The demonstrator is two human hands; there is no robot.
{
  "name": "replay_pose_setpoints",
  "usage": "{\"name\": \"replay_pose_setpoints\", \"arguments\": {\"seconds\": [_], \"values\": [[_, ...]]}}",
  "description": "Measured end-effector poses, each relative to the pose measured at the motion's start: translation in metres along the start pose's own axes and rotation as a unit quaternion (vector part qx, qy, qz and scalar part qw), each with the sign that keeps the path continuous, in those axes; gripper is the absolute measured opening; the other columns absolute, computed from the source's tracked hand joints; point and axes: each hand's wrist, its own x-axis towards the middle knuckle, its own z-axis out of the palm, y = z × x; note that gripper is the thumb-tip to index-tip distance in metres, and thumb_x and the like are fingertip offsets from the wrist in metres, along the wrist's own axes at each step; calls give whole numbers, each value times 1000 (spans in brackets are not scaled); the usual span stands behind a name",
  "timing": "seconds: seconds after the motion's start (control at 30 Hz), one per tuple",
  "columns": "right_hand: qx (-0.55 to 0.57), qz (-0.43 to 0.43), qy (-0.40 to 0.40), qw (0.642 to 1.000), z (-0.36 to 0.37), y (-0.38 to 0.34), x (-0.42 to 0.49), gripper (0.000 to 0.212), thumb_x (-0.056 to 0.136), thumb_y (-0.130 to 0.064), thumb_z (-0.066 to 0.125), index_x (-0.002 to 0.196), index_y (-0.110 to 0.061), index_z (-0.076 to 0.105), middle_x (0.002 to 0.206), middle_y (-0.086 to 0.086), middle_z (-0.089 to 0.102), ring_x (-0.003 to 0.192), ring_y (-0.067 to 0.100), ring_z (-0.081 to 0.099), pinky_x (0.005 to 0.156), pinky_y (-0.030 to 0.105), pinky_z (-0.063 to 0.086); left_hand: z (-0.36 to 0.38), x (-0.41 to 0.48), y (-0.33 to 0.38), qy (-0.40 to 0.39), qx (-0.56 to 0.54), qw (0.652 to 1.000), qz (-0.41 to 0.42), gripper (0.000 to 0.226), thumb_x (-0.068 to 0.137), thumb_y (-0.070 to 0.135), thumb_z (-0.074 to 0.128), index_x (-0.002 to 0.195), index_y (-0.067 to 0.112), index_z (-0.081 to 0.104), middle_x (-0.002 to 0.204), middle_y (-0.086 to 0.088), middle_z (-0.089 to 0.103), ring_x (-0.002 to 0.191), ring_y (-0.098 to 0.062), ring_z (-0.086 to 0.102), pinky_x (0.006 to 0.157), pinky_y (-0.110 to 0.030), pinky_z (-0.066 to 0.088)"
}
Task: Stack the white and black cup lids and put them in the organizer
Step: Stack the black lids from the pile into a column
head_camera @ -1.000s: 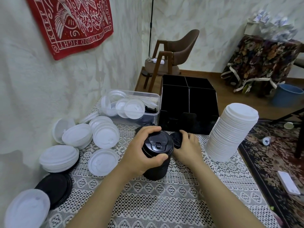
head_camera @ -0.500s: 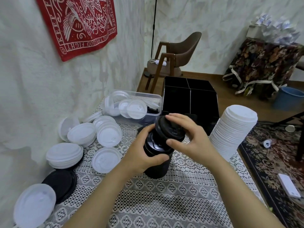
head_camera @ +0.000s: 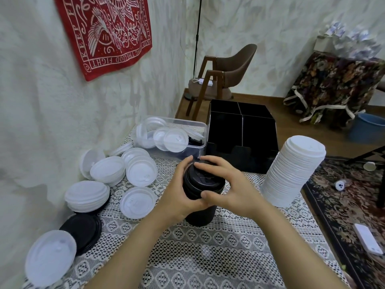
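The left hand (head_camera: 179, 195) curled round the left side of the black lid stack (head_camera: 205, 181), thumb across its near face. The right hand (head_camera: 231, 188) lay over the top, fingers spread on the uppermost lid, thumb pinching the near rim. The stack stood upright at the table's middle, just near of the organizer (head_camera: 241, 132).

The hands hid much of the stack. The organizer's compartments were too dark to read.

A lace tablecloth (head_camera: 208, 247) covered the table. A white lid tower (head_camera: 291, 174) stood right, loose white lids (head_camera: 104, 174) lay left, a clear tub (head_camera: 195, 130) far left. A red banner (head_camera: 108, 32) hung on the wall; a brown chair (head_camera: 235, 67) stood beyond.
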Motion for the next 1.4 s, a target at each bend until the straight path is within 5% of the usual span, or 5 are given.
{"name": "replay_pose_setpoints", "arguments": {"seconds": [0.37, 1.13, 1.3, 1.4], "values": [[12, -12, 28, 999, 12, 14, -6, 62, 71, -58, 67, 128, -36, 59, 142, -17, 42, 132, -3, 40, 106, 13, 33, 0, 1, -4, -4, -7, 1000, -3, 99, 54, 44, 84, 139, 39, 33, 133, 21, 49, 122, 0, 52, 98, -21, 46], [3, -16, 112, 994, 36, 14, -6, 56, 62, -35, 81, 114, -42, 61, 131, -26, 42, 124, -1, 48, 98, 11, 38, 21, -7, -47, 51, -11, 998, -32, 98, 48, 5, 88, 128, 32, 38, 118, 13, 62, 112, -10, 61, 86, -26, 53], [1, -21, 114, 993, 35, 14, -7, 58, 63, -33, 81, 116, -44, 58, 133, -23, 41, 124, -1, 47, 98, 10, 38, 29, -3, -45, 68, -23, 997, -21, 94, 51, 7, 86, 131, 25, 39, 125, -1, 58, 116, -14, 60, 95, -40, 52], [-1, -19, 134, 991, 28, 12, -12, 57, 61, -38, 79, 112, -49, 57, 131, -27, 41, 122, -3, 48, 97, 10, 39, 36, -4, -39, 50, -35, 998, -19, 95, 56, -6, 85, 134, 21, 36, 127, -3, 56, 116, -12, 59, 93, -31, 52]]}}
